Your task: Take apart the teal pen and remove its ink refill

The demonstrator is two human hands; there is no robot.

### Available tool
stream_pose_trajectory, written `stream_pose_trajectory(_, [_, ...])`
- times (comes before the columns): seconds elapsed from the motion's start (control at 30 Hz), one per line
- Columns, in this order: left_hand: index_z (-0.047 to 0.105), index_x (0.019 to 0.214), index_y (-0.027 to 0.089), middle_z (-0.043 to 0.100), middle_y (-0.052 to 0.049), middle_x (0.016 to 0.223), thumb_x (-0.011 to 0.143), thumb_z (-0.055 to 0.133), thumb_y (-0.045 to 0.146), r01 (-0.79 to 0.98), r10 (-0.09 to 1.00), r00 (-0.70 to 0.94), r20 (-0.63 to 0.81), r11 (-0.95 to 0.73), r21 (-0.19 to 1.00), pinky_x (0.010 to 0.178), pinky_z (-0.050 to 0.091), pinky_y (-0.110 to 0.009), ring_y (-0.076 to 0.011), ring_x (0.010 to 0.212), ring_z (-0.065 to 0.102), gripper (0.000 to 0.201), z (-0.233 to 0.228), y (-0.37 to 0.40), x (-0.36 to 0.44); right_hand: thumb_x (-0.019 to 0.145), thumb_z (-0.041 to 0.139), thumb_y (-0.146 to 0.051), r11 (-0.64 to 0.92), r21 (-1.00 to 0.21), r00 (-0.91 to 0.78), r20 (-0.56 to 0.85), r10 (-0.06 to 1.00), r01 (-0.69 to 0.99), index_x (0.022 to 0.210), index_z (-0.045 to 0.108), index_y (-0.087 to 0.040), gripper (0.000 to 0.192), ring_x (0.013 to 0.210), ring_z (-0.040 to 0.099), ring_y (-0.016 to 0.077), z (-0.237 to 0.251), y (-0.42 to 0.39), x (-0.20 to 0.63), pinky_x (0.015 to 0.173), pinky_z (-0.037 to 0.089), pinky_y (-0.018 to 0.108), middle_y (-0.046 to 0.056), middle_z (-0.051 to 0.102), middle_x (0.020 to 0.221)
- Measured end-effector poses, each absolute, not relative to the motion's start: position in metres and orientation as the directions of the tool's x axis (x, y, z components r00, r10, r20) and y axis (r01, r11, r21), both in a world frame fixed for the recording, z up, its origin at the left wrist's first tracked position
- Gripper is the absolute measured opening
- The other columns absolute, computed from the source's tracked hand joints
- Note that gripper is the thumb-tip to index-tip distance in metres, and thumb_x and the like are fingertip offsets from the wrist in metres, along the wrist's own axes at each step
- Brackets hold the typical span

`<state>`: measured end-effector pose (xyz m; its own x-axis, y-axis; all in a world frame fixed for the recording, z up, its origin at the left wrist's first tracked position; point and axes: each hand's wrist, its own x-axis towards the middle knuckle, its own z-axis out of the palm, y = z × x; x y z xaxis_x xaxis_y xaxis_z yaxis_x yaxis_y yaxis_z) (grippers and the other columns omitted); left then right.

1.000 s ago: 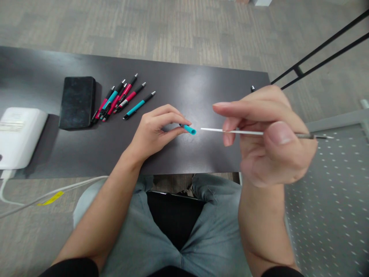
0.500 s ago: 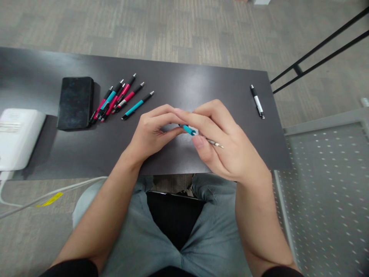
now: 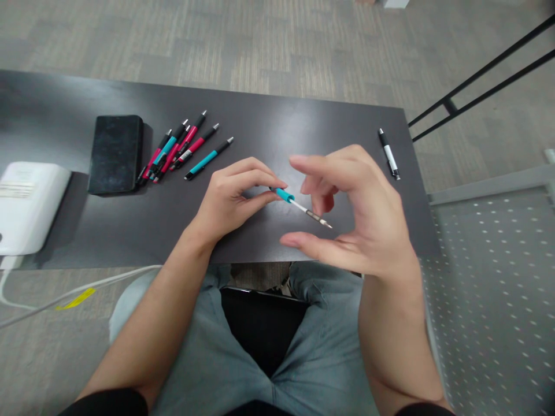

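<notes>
My left hand (image 3: 229, 196) pinches a teal pen barrel (image 3: 284, 195) just above the dark table (image 3: 277, 133). A thin white refill (image 3: 310, 214) with a metal tip sticks out of the barrel's right end. My right hand (image 3: 359, 214) hovers around that tip with fingers spread, thumb below and index above, holding nothing. A white and black pen (image 3: 389, 153) lies alone at the table's right side.
Several red and teal pens (image 3: 184, 148) lie in a loose pile at the back left, beside a black phone-like slab (image 3: 115, 153). A white device (image 3: 28, 205) with a cable sits at the left edge. A perforated grey panel (image 3: 494, 289) stands to the right.
My right hand brought the refill in from the right, slid it into the teal barrel, then let go and opened. My left hand stayed put.
</notes>
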<state>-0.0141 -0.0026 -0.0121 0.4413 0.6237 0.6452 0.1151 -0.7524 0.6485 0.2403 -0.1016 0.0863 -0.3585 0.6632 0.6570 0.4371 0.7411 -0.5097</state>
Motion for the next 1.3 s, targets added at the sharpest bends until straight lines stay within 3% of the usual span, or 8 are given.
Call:
stream_pose_trajectory(0.13, [0.098, 0.119, 0.032, 0.09, -0.004, 0.105, 0.125, 0.089, 0.071, 0.128, 0.607, 0.438, 0.663, -0.772, 0.622, 0.082, 0.071, -0.044, -0.0231, 0.088, 0.082, 0.04, -0.007, -0.004, -0.013, 0.116, 0.1, -0.025, 0.695, -0.539, -0.349, 0.61, 0.711, 0.476, 0.141, 0.092, -0.037, 0.029, 0.097, 0.084, 0.0265, 0.098, -0.108, 0.244, 0.094, 0.083, 0.047, 0.004, 0.091, 0.117])
stream_pose_trajectory(0.23, [0.099, 0.12, 0.03, 0.094, -0.005, 0.108, 0.125, 0.091, 0.066, 0.081, 0.566, 0.423, 0.708, -0.802, 0.592, 0.08, 0.072, -0.042, -0.0226, 0.09, 0.086, 0.037, -0.002, -0.005, -0.01, 0.111, 0.1, -0.008, 0.704, -0.549, -0.35, 0.617, 0.705, 0.45, 0.133, 0.097, -0.039, 0.039, 0.102, 0.09, 0.0271, 0.101, -0.111, 0.245, 0.095, 0.084, 0.046, 0.003, 0.095, 0.124])
stream_pose_trajectory(0.37, [0.099, 0.119, 0.031, 0.095, -0.003, 0.109, 0.125, 0.09, 0.065, 0.06, 0.571, 0.386, 0.725, -0.8, 0.597, 0.083, 0.075, -0.042, -0.0221, 0.091, 0.088, 0.036, -0.001, -0.007, -0.007, 0.116, 0.098, -0.01, 0.707, -0.545, -0.321, 0.64, 0.698, 0.452, 0.13, 0.098, -0.032, 0.026, 0.106, 0.093, 0.0189, 0.101, -0.113, 0.247, 0.097, 0.084, 0.039, -0.002, 0.098, 0.127])
stream_pose_trajectory(0.5, [0.097, 0.112, 0.03, 0.092, -0.006, 0.106, 0.119, 0.091, 0.081, 0.174, 0.66, 0.419, 0.624, -0.733, 0.658, 0.088, 0.077, -0.046, -0.0248, 0.093, 0.086, 0.052, -0.004, -0.008, -0.008, 0.116, 0.1, -0.015, 0.704, -0.509, -0.308, 0.655, 0.69, 0.494, 0.119, 0.097, -0.028, 0.014, 0.103, 0.093, 0.0155, 0.107, -0.114, 0.25, 0.093, 0.083, 0.035, -0.002, 0.099, 0.122])
stream_pose_trajectory(0.6, [0.095, 0.108, 0.028, 0.091, -0.007, 0.106, 0.112, 0.096, 0.086, 0.198, 0.682, 0.433, 0.589, -0.71, 0.676, 0.091, 0.078, -0.049, -0.026, 0.093, 0.085, 0.058, -0.005, -0.007, -0.01, 0.116, 0.1, -0.013, 0.696, -0.498, -0.311, 0.647, 0.696, 0.518, 0.12, 0.096, -0.028, 0.016, 0.106, 0.093, 0.0156, 0.112, -0.118, 0.252, 0.096, 0.083, 0.034, -0.003, 0.099, 0.124])
stream_pose_trajectory(0.8, [0.095, 0.108, 0.028, 0.091, -0.006, 0.103, 0.117, 0.085, 0.092, 0.206, 0.689, 0.432, 0.581, -0.703, 0.681, 0.09, 0.079, -0.049, -0.0257, 0.094, 0.085, 0.065, -0.006, -0.006, -0.011, 0.119, 0.098, -0.015, 0.69, -0.486, -0.333, 0.629, 0.702, 0.537, 0.12, 0.095, -0.027, 0.013, 0.105, 0.093, 0.0121, 0.119, -0.12, 0.252, 0.097, 0.08, 0.03, -0.005, 0.099, 0.123])
stream_pose_trajectory(0.97, [0.096, 0.109, 0.037, 0.093, -0.005, 0.103, 0.112, 0.088, 0.095, 0.151, 0.665, 0.432, 0.61, -0.72, 0.677, 0.083, 0.078, -0.055, -0.0284, 0.091, 0.083, 0.058, -0.007, -0.003, -0.009, 0.116, 0.101, -0.015, 0.685, -0.487, -0.328, 0.628, 0.706, 0.542, 0.114, 0.093, -0.027, 0.014, 0.102, 0.093, 0.0142, 0.117, -0.114, 0.245, 0.093, 0.079, 0.032, -0.004, 0.099, 0.116])
stream_pose_trajectory(1.3, [0.098, 0.113, 0.039, 0.093, -0.004, 0.104, 0.116, 0.088, 0.09, 0.167, 0.672, 0.434, 0.6, -0.714, 0.679, 0.084, 0.076, -0.055, -0.0287, 0.091, 0.084, 0.052, -0.005, -0.005, -0.011, 0.114, 0.103, -0.017, 0.707, -0.427, -0.327, 0.671, 0.666, 0.564, 0.116, 0.092, -0.024, 0.013, 0.105, 0.092, 0.01, 0.109, -0.111, 0.24, 0.097, 0.076, 0.026, -0.003, 0.099, 0.119])
